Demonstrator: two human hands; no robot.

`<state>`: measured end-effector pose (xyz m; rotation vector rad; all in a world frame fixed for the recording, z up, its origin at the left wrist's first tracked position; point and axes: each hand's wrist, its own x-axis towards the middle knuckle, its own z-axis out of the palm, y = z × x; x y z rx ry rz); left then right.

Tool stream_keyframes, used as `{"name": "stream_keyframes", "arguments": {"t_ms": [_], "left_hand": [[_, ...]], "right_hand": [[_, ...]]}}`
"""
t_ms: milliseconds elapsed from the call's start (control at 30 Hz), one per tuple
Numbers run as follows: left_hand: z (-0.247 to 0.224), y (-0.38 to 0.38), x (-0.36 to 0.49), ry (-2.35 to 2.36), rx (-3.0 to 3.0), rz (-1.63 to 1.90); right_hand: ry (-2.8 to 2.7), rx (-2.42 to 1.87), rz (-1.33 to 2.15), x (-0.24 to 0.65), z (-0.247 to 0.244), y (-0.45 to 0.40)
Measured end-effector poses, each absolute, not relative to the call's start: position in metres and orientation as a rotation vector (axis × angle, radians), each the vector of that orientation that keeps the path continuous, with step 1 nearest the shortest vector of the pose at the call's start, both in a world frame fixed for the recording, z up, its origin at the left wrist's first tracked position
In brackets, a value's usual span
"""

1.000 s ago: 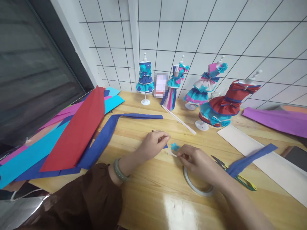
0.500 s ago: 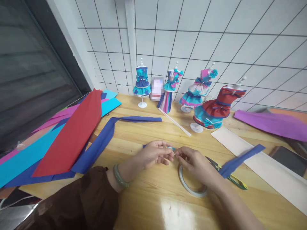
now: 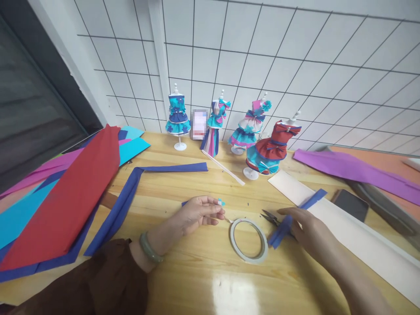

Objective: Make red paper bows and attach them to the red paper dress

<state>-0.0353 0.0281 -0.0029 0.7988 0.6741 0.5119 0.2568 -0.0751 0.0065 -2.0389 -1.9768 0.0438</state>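
My left hand (image 3: 201,215) pinches a small turquoise and white piece (image 3: 221,202) between thumb and fingertips, just left of a roll of white tape (image 3: 233,245) lying flat on the wooden table (image 3: 183,280). A thin pale strip reaches from near its lower fingers to the roll. To the right, my right hand (image 3: 306,223) is over a dark blue strip (image 3: 278,234) and the scissors (image 3: 269,217), whose blades point left. Its palm hides the scissors' handles, and whether the fingers grip anything is unclear.
Four small dress forms in paper-like dresses stand along the tiled wall, the nearest in red (image 3: 277,144). Red (image 3: 75,188), blue and turquoise sheets lie at left. A long cream sheet (image 3: 354,232), a dark phone (image 3: 351,204) and purple material (image 3: 348,168) are at right.
My right hand has left the left hand's fingertips and moved right onto the scissors and blue strip. The tape roll is now uncovered. The whole view has shifted to the right.
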Motion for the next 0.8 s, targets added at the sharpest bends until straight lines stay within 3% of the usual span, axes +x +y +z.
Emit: {"name": "stream_keyframes", "arguments": {"t_ms": [167, 800], "left_hand": [[-0.003, 0.025, -0.033, 0.694, 0.825, 0.507], [0.003, 0.022, -0.032, 0.687, 0.914, 0.504]], "right_hand": [[-2.384, -1.952, -0.376, 0.31, -0.014, -0.08], [-2.221, -1.927, -0.413, 0.258, 0.005, 0.002]]}}
